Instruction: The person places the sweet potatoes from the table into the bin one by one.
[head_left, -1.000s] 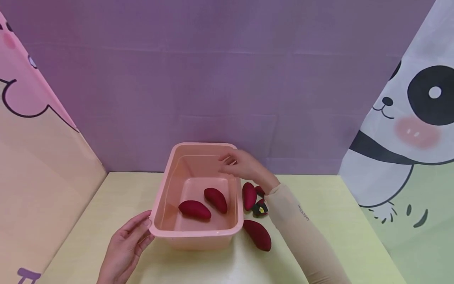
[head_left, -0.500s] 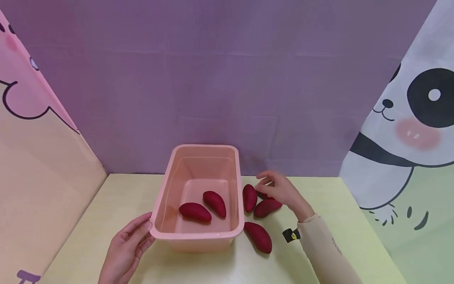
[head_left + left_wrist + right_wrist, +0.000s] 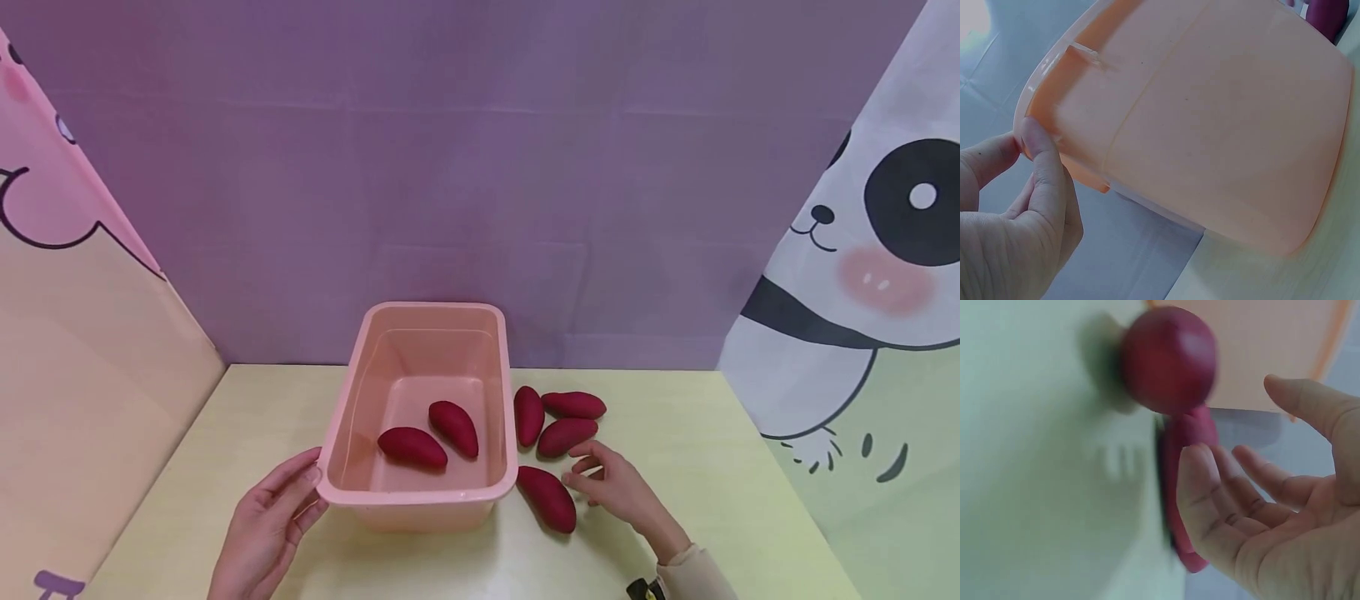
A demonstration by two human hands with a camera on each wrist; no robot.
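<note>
Head cam: your left hand has the rim of the pink plastic tub pinched at its near-left corner. Your right hand isn't holding anything, fingers loosely bent, just beside the front sweet potato, which lies on the worktop by the tub's near-right corner. Three more sweet potatoes sit behind it, and a pair of sweet potatoes lies on the tub floor.

Left wrist cam: thumb and finger nip the lip, with the tub's side wall filling most of the view. Probably light, slightly bendy plastic, so a rim pinch should be plenty to steady it.

Right wrist cam: one sweet potato is nearly end-on to you, another beyond it. Your fingers are spread from the thumb, wrapped round nothing; can't tell if a tip is brushing one. I'd guess they're firm, fairly light and a bit slick, so grab across the fat middle, not the tapered ends.
</note>
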